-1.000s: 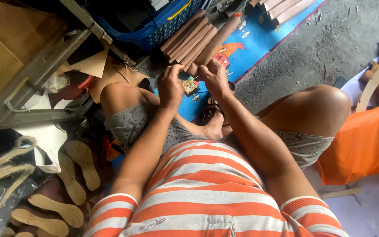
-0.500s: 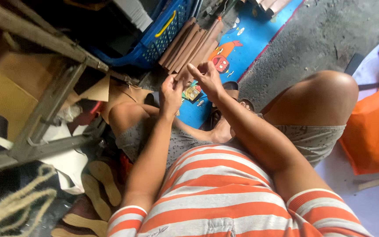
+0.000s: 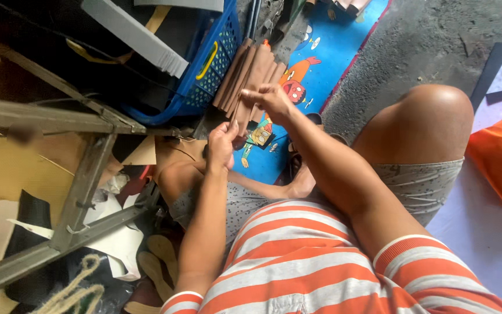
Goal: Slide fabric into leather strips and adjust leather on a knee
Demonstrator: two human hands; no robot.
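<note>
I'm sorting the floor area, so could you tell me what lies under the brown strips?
Under the brown strips lies a blue cartoon-printed mat on the grey concrete floor. Their upper ends run beside the blue basket; whatever sits directly beneath the stack is covered.

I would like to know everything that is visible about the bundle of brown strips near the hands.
The brown strips are long, flat, narrow pieces that look like leather or similar sheet material, tan to reddish brown. Several lie side by side, overlapping like a fan, slanting from the blue basket down toward the hands. Their lower ends rest over the blue cartoon mat. The right hand grips near the lower ends, and the left hand pinches a strip just below. The upper ends lie against the basket's side.
</note>
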